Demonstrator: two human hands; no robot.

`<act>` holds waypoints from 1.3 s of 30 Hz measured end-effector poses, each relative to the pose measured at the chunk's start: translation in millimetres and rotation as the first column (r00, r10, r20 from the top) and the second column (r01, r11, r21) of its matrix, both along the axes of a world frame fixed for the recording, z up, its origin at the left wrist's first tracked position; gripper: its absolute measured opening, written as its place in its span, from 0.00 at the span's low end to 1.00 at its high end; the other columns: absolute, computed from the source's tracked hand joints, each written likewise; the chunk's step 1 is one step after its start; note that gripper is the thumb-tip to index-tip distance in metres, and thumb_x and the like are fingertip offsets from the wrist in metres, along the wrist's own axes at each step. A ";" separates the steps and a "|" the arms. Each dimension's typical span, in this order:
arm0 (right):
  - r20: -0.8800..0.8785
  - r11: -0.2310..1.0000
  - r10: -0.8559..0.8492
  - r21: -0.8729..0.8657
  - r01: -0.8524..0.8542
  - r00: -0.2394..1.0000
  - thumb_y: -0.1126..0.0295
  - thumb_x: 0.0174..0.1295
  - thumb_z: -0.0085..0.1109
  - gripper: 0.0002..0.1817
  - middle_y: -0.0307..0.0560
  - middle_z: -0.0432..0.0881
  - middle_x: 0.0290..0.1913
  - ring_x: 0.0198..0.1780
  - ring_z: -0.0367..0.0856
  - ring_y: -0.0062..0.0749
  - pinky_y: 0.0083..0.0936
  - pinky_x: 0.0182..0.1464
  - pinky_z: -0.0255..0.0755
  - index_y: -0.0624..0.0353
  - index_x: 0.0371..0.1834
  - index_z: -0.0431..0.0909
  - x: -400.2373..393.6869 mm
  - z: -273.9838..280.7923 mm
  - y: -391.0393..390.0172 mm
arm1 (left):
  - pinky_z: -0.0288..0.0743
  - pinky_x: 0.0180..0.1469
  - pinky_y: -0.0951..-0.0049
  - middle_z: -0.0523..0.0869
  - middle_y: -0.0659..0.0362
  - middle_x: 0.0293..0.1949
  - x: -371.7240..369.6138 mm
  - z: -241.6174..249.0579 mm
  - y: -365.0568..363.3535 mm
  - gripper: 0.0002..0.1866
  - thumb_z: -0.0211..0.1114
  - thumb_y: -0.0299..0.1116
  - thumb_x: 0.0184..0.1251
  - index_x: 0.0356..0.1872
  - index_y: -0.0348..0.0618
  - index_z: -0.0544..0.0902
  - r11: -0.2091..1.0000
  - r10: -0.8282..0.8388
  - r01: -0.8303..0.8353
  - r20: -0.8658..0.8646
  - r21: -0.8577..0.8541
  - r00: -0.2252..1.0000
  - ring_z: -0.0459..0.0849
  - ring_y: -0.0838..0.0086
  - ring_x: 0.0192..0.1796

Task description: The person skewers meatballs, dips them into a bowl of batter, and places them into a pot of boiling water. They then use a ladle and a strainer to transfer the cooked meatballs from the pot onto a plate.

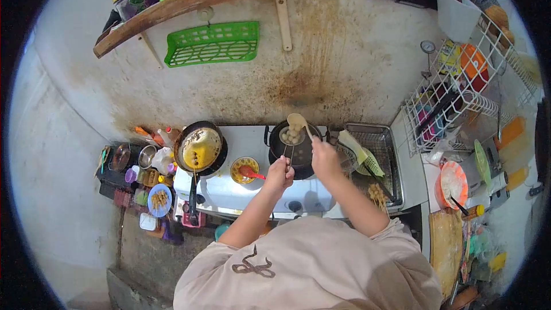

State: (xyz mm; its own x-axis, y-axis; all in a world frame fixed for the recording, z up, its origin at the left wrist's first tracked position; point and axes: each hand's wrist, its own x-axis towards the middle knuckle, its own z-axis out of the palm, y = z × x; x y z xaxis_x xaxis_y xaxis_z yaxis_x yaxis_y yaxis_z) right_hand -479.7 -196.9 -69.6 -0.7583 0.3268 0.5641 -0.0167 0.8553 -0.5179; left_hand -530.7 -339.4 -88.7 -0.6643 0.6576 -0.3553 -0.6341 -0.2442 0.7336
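Note:
My left hand [279, 174] is closed around the thin handle of a wire strainer [289, 144] that hangs over a dark two-handled wok [306, 167]. Several pale round balls [293, 135] lie in the strainer. In my right hand [325, 161] is the handle of a beige ladle [297, 119], its bowl tilted at the far side of the strainer, right at the balls. The wok stands on the white stove [258, 195]. Left of my left hand, a patterned bowl [236, 174] of yellow content holds a red spoon [249, 171].
A frying pan [199, 148] with something yellow in it sits on the left burner. Farther left stands a blue plate [154, 206] of skewered food. On the right are a wire basket [373, 132], a green slotted turner [373, 164] and skewered balls [377, 193].

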 end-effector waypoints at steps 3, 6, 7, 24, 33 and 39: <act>0.023 0.994 0.042 0.101 -0.044 0.999 0.79 0.50 0.46 0.17 0.53 0.72 0.29 0.30 0.73 0.46 0.34 0.31 0.68 0.63 0.46 0.69 13.1 -17.6 -8.2 | 0.46 0.10 0.83 0.60 0.67 0.10 1.2 2.2 4.4 0.13 0.37 0.45 0.66 0.29 0.51 0.65 1.000 0.013 -0.014 0.027 0.012 1.000 0.53 0.83 0.09; 0.015 0.989 0.075 0.130 -0.076 0.997 0.79 0.50 0.47 0.18 0.53 0.72 0.29 0.30 0.73 0.45 0.33 0.32 0.69 0.63 0.47 0.68 18.9 -31.3 -10.1 | 0.47 0.10 0.83 0.60 0.67 0.09 -0.5 -1.3 5.8 0.13 0.37 0.45 0.66 0.28 0.51 0.64 0.999 0.014 -0.015 0.034 0.029 0.999 0.53 0.82 0.09; 0.010 0.989 0.083 0.123 -0.084 0.996 0.79 0.49 0.47 0.18 0.53 0.72 0.30 0.30 0.73 0.44 0.32 0.32 0.69 0.63 0.47 0.68 20.4 -33.1 -10.2 | 0.47 0.10 0.83 0.60 0.67 0.09 -0.4 -2.2 6.1 0.13 0.36 0.45 0.66 0.28 0.51 0.64 1.000 0.015 -0.016 0.027 0.026 1.000 0.53 0.82 0.08; -0.139 0.974 0.173 0.173 -0.149 0.975 0.83 0.45 0.47 0.22 0.52 0.73 0.31 0.32 0.73 0.43 0.29 0.34 0.70 0.63 0.48 0.68 29.2 -18.3 5.9 | 0.45 0.10 0.83 0.59 0.68 0.08 4.5 -0.1 2.6 0.14 0.36 0.45 0.66 0.27 0.52 0.65 0.998 0.012 -0.011 -0.017 0.065 1.000 0.51 0.83 0.08; -0.233 0.985 0.133 -0.072 -0.154 0.963 0.83 0.46 0.46 0.18 0.49 0.74 0.25 0.27 0.74 0.40 0.27 0.31 0.70 0.63 0.44 0.71 13.9 -21.7 10.8 | 0.44 0.11 0.83 0.58 0.69 0.08 0.8 0.4 3.4 0.13 0.36 0.45 0.66 0.27 0.54 0.65 0.999 0.007 -0.008 0.021 0.036 1.000 0.51 0.83 0.09; -0.147 0.768 -0.023 -0.636 -0.077 0.989 0.76 0.57 0.43 0.12 0.38 0.74 0.23 0.17 0.65 0.16 0.17 0.17 0.61 0.64 0.43 0.72 -3.9 -29.2 20.2 | 0.44 0.11 0.83 0.58 0.68 0.09 -2.5 -0.3 3.9 0.13 0.36 0.46 0.66 0.27 0.54 0.65 0.998 0.006 -0.009 0.051 0.059 0.999 0.50 0.83 0.10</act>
